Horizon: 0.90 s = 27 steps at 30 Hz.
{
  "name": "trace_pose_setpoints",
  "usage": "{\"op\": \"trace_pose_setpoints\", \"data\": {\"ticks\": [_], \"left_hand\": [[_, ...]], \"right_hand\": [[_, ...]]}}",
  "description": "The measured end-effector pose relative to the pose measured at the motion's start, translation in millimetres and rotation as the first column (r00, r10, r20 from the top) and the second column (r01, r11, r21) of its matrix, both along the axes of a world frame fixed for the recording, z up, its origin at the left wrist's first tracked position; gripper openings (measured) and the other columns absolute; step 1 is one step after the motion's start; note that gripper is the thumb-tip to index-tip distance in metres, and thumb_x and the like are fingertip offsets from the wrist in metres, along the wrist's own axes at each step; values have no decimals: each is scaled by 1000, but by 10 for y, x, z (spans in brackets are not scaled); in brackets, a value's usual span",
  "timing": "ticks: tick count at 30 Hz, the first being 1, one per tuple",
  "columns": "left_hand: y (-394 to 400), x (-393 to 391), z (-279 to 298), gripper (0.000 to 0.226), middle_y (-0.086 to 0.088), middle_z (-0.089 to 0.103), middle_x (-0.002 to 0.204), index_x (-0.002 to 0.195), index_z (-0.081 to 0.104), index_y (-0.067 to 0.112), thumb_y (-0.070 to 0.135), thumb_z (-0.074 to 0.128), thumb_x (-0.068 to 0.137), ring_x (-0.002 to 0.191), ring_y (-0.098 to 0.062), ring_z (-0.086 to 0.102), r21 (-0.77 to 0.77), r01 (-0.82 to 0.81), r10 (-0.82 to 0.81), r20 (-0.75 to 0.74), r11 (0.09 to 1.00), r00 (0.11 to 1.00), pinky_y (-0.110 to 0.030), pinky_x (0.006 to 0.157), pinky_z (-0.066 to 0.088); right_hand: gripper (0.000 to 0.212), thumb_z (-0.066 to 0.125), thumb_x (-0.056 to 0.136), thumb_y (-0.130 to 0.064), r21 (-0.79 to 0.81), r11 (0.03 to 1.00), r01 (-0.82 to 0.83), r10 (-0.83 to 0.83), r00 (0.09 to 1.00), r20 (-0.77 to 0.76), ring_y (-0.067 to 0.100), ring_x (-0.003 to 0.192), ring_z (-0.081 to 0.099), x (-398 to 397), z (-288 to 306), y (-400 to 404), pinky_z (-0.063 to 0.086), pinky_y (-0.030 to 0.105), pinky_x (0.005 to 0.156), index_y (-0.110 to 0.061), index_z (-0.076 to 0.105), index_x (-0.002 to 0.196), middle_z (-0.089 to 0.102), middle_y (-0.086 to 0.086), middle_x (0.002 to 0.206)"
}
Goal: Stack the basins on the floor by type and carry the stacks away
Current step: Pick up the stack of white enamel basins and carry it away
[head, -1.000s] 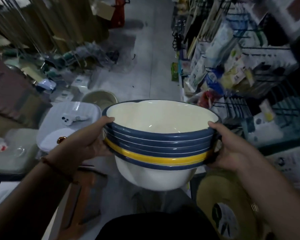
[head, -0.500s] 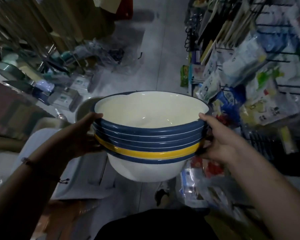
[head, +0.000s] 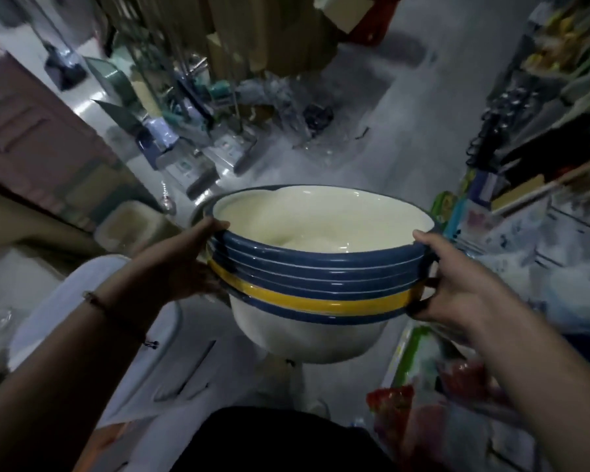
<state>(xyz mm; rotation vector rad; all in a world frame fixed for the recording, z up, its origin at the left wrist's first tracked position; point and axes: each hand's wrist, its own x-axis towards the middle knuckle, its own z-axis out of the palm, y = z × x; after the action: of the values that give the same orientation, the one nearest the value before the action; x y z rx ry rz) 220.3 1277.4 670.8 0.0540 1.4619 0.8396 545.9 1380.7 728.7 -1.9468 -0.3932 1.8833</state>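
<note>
A stack of several nested cream basins (head: 321, 229) with blue rims, one rim yellow, hangs in the air in front of me at chest height. My left hand (head: 181, 264) grips the stack's left rim with the thumb on top. My right hand (head: 457, 284) grips the right rim, fingers wrapped under the rims. Behind the stack's left edge, the rim of another round basin (head: 198, 212) shows on the floor, mostly hidden.
A grey tiled aisle (head: 372, 137) runs ahead. Shelves of packaged goods (head: 542, 185) line the right side. White plastic lids or tubs (head: 109, 321) and a beige bin (head: 130, 226) sit at the left, boxed goods (head: 191, 165) and cardboard further back.
The view has advanced along the aisle with the stack held the same way in both hands; the floor items at left have slid nearer and below.
</note>
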Motion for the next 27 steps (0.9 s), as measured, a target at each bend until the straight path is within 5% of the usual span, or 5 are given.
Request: {"op": "trace_pose_setpoints", "data": {"ticks": [6,13,20,24,27], "left_hand": [[839,-510,-3,40,-17,63,107,115,53,17,44,63,88,79,-28,70,-25,-7,6,-20,1000,1000,-35,57,58],[1330,-1191,-122,69,-24,62,120,135,40,21,49,71,81,84,-34,74,-27,-171,170,-22,985,985,-44,76,60],[1766,-1524,-488,53,-24,59,122,125,35,23,43,66,87,106,-40,66,-133,-453,450,-58,881,891,-47,86,56],[2111,-1625,-744,44,-21,60,118,126,42,19,39,61,92,94,-33,66,-154,-567,561,-81,809,824,-43,74,60],[2328,-1737,-1036,58,-18,57,115,137,41,20,38,66,88,66,-26,67,-153,-658,652,-97,737,752,-45,68,60]], "right_hand": [[30,77,78,-40,-27,995,-95,97,994,48,29,92,61,-782,-153,1037,50,39,64,-20,60,93,62,7,103],[22,69,86,-36,-33,964,-262,264,962,63,25,80,51,-1639,-134,2027,45,37,63,-21,54,83,52,7,93],[19,63,88,-34,-102,850,-517,527,841,125,24,77,47,-2570,-561,3014,42,36,59,-23,49,80,48,6,95],[25,51,90,-27,-135,782,-609,623,773,117,20,65,38,-3131,-942,3565,32,29,59,-21,36,71,38,2,78],[25,50,86,-26,-139,735,-664,677,726,118,18,63,33,-3470,-1298,3903,27,28,63,-22,30,70,33,0,75]]}}
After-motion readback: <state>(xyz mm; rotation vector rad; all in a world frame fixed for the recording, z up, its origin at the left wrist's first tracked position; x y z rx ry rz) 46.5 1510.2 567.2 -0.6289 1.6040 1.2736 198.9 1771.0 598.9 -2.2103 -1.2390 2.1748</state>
